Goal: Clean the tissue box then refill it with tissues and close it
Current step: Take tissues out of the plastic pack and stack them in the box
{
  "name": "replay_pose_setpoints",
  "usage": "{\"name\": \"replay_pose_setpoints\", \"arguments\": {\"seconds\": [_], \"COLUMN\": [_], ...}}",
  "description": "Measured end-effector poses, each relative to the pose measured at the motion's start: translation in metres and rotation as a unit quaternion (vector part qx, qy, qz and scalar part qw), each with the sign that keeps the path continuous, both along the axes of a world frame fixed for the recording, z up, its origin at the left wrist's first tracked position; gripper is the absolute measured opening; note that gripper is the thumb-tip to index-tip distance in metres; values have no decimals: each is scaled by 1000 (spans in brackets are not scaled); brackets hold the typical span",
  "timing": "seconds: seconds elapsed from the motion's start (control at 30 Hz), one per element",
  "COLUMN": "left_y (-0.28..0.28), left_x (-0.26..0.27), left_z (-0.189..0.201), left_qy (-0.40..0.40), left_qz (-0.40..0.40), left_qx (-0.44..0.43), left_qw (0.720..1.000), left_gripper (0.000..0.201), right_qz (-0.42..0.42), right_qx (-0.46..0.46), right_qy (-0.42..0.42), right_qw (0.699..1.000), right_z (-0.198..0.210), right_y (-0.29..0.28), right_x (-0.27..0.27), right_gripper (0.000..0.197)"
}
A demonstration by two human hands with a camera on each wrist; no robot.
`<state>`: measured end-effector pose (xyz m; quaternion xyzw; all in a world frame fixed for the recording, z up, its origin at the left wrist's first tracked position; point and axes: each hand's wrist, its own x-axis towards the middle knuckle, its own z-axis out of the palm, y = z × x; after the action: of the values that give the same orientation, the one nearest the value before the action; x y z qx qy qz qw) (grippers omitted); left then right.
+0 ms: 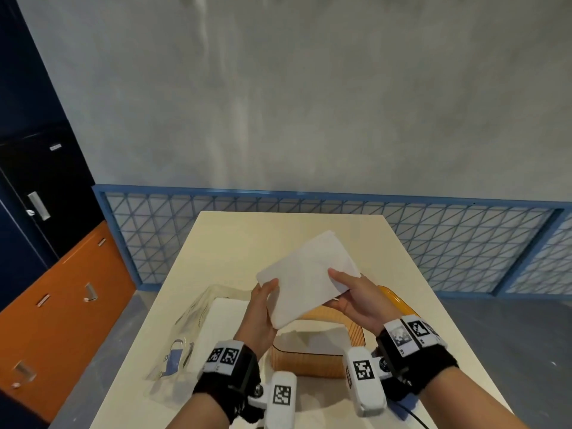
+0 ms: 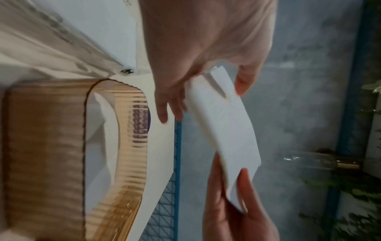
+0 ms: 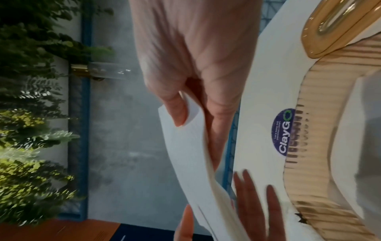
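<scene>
Here the left hand (image 1: 263,301) and the right hand (image 1: 351,294) share one stack of tissues (image 1: 306,274), each pinching an opposite short end with the thumb on top and the fingers curled beneath; the stack hangs in the air between them, tilted, and sags in the middle in both wrist views. I judge it light, soft and loose-leaved, liable to fan or shed sheets if squeezed at one corner only, so a hold at both ends with fingers flat under it suits it best, and the bowing may help it slip into an opening.

Just below the hands stands the tissue box (image 1: 309,359), amber, ribbed and translucent, its top open, with some white already inside; its rigid walls look smooth, perhaps slippery. Beyond the right hand lies the lid (image 1: 394,300), off the box. Left of the left hand lies a clear plastic wrapper (image 1: 185,329) with more white tissue in it.

All rest on a pale tabletop (image 1: 235,243); past its far edge runs a blue lattice railing (image 1: 433,230) against a grey concrete wall (image 1: 309,88).
</scene>
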<state>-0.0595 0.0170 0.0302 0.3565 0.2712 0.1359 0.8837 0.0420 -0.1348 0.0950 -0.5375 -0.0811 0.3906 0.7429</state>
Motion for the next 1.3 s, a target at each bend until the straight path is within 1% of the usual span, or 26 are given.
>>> {"name": "replay_pose_setpoints", "arguments": {"seconds": [0.03, 0.07, 0.1, 0.17, 0.23, 0.3, 0.4, 0.5, 0.6, 0.67, 0.7, 0.8, 0.9, 0.97, 1.0, 1.07, 1.13, 1.3], "left_y": [2, 5, 7, 10, 7, -1, -13, -22, -29, -32, -33, -37, -42, -42, -41, -40, -42, -41], "left_x": [1, 3, 3, 4, 4, 4, 5, 4, 0, -1, -1, 4, 8, 6, 6, 4, 3, 8], "left_z": [1, 2, 5, 11, 14, 14, 7, -5, -24, -36, -41, -44, -36, -35, -38, -46, -49, -47], "left_qy": [4, 9, 19, 61, 91, 80, 71, 88, 145, 180, 184, 192, 183, 177, 181, 193, 190, 201], "left_qz": [-8, -13, -18, -4, 12, 9, 21, 46, 31, 15, 11, -3, 9, 25, 28, 21, 6, 26], "left_qx": [25, 67, 129, 267, 375, 433, 460, 479, 514, 538, 544, 539, 524, 514, 513, 525, 544, 581], "left_qw": [1000, 998, 991, 962, 923, 898, 885, 872, 845, 823, 818, 820, 832, 839, 838, 829, 817, 788], "left_gripper": [46, 41, 39, 38, 33, 27, 25, 32, 30, 23, 23, 25, 30, 37, 40, 43, 43, 41], "right_qz": [2, 4, 7, 6, 3, -6, -36, -62, -30, 8, 13, -18, -52, -51, -38, 2, 21, -20], "right_qx": [-7, -25, -50, -107, -153, -185, -217, -211, -270, -334, -356, -364, -331, -320, -327, -352, -368, -364], "right_qy": [-4, -20, -45, -96, -134, -157, -206, -229, -240, -253, -259, -271, -306, -325, -332, -336, -330, -343], "right_qw": [1000, 999, 998, 990, 979, 970, 954, 948, 932, 908, 898, 891, 891, 888, 884, 874, 869, 866], "right_z": [-1, -3, -6, -12, -21, -32, -47, -57, -77, -91, -95, -93, -83, -79, -80, -84, -90, -88], "right_y": [-2, -5, -8, -15, -19, -19, -17, -20, -25, -26, -25, -21, -22, -27, -29, -32, -32, -29], "right_x": [1, 3, 8, 17, 23, 25, 25, 22, 17, 15, 14, 16, 23, 25, 26, 26, 25, 25], "right_gripper": [15, 17, 22, 32, 26, 19, 19, 20, 25, 31, 33, 29, 26, 24, 24, 26, 28, 25]}}
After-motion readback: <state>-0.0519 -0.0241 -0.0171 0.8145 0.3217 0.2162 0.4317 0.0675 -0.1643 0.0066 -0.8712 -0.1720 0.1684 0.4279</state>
